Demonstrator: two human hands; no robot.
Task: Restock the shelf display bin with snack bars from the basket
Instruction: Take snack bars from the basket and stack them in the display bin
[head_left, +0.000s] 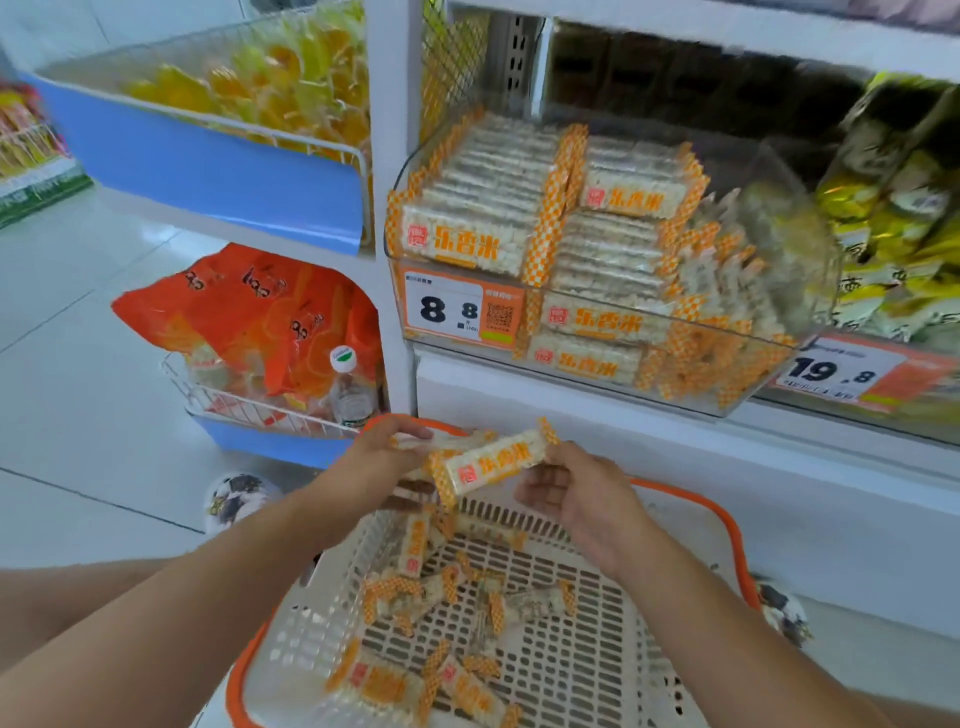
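Both hands (384, 462) (576, 499) grasp 1 snack bar (493, 462); perhaps 8 in basket (691, 519).

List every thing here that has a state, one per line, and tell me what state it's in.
Left hand: holding bars above the basket.
Right hand: pinching a snack bar.
Basket: a few bars scattered on its bottom.
Display bin: mostly full, bars stacked.
Water bottle: capped, upright.

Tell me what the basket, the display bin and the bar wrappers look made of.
Basket: white moulded plastic, matte, slotted mesh with orange rim.
Bin: clear rigid plastic, likely acrylic; contents show through, edges glint.
Bar wrappers: thin glossy film, clear middle, printed orange-checked ends.
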